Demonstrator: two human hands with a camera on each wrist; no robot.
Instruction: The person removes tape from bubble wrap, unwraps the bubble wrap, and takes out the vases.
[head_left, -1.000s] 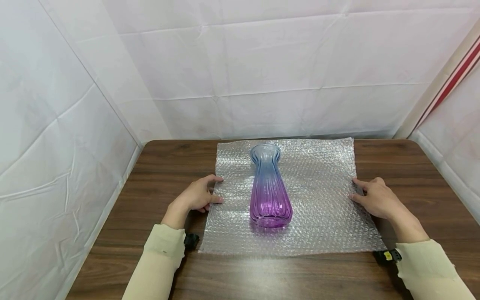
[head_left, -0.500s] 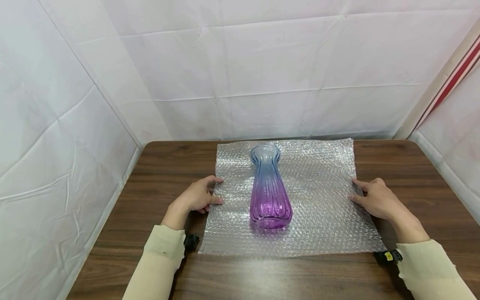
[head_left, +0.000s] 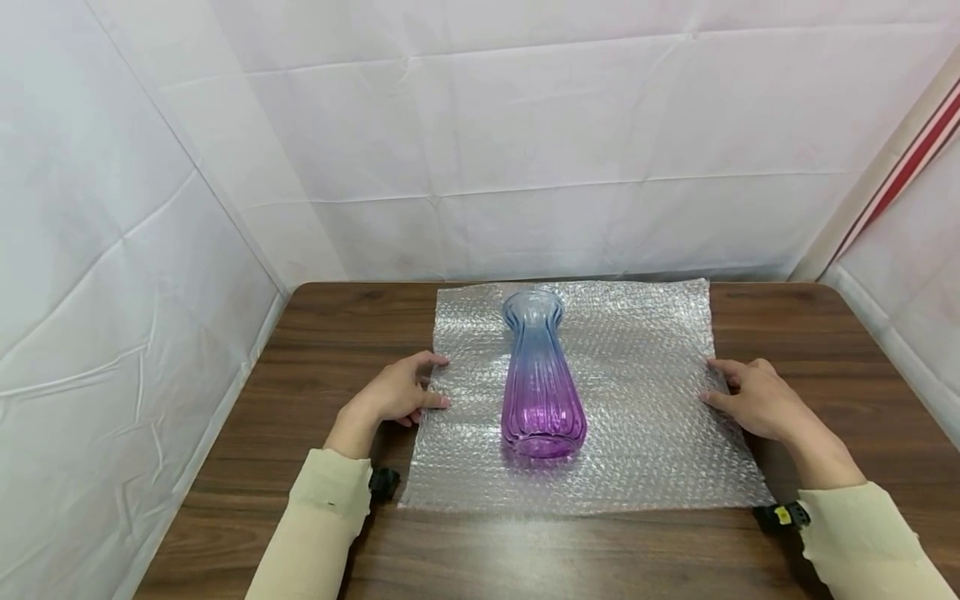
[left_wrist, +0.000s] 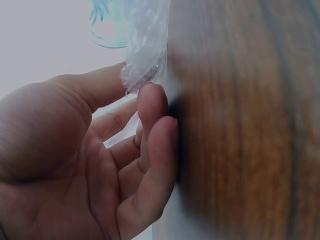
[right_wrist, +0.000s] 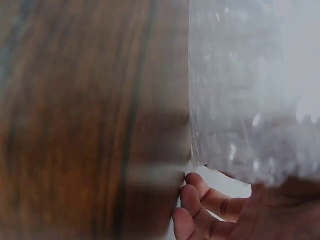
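Observation:
A ribbed glass vase (head_left: 542, 379), blue at the flared neck and purple toward the base, lies on its side on a sheet of bubble wrap (head_left: 637, 442), its mouth facing the far side. At the sheet's left edge, my left hand (head_left: 390, 392) pinches the wrap, thumb on top; the left wrist view shows some fingers curled below the edge. Opposite it, my right hand (head_left: 757, 398) holds the right edge between thumb and fingers. The wrap hides part of that grip in the right wrist view, where several fingertips (right_wrist: 190, 197) rest near the tabletop.
Under the sheet is a dark wood-grain table (head_left: 525, 554) with rounded far corners. White cloth walls (head_left: 525, 150) stand behind it and at both sides. A red stripe (head_left: 911, 175) runs down the right corner. Black wrist straps (head_left: 780, 515) sit by the cuffs.

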